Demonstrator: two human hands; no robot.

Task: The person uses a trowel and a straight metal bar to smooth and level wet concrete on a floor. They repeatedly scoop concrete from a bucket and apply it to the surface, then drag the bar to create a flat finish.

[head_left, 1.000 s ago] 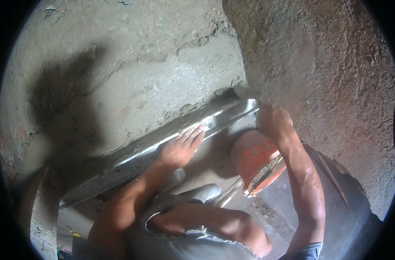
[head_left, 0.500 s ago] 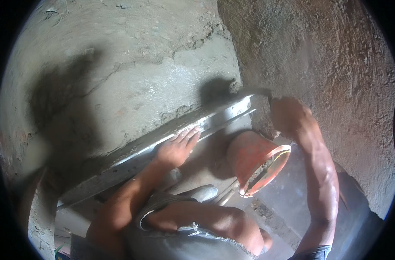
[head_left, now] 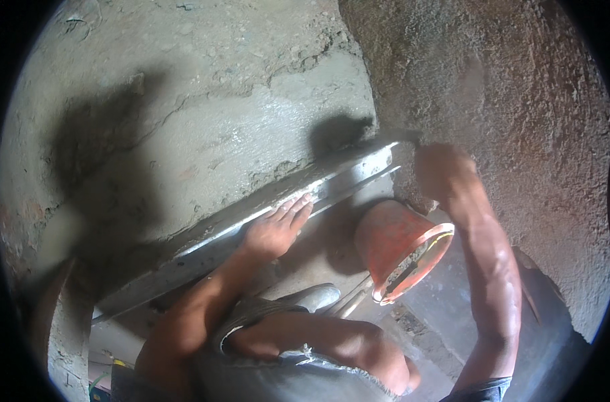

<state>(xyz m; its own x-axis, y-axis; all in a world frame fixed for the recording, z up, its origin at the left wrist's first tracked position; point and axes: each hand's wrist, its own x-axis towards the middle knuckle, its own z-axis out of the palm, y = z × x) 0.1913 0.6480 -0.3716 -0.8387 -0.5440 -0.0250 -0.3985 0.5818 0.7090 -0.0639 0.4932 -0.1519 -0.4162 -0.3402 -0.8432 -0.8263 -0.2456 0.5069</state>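
My left hand point(head_left: 273, 230) lies with spread fingers on a long metal straightedge point(head_left: 328, 179), set along the lower edge of a band of smooth wet mortar point(head_left: 265, 130). At the far right end of the bar, my right hand point(head_left: 442, 175), blurred, is closed on a trowel, whose dark blade point(head_left: 405, 137) reaches toward the corner; its handle is hidden. A worn orange bucket point(head_left: 389, 238) with grey stuff inside leans tilted between my arms, below the bar.
A rough rendered wall point(head_left: 512, 100) rises at the right, with a dark board and thin stick at its foot. A concrete edge point(head_left: 67, 335) stands at lower left. My bent leg point(head_left: 305, 335) and foot lie below the bar, beside a pale pole point(head_left: 348, 298).
My right hand and trowel have shifted rightward from the bar's end since a second ago, uncovering more of the bucket's rim. My left hand stays in about the same place.
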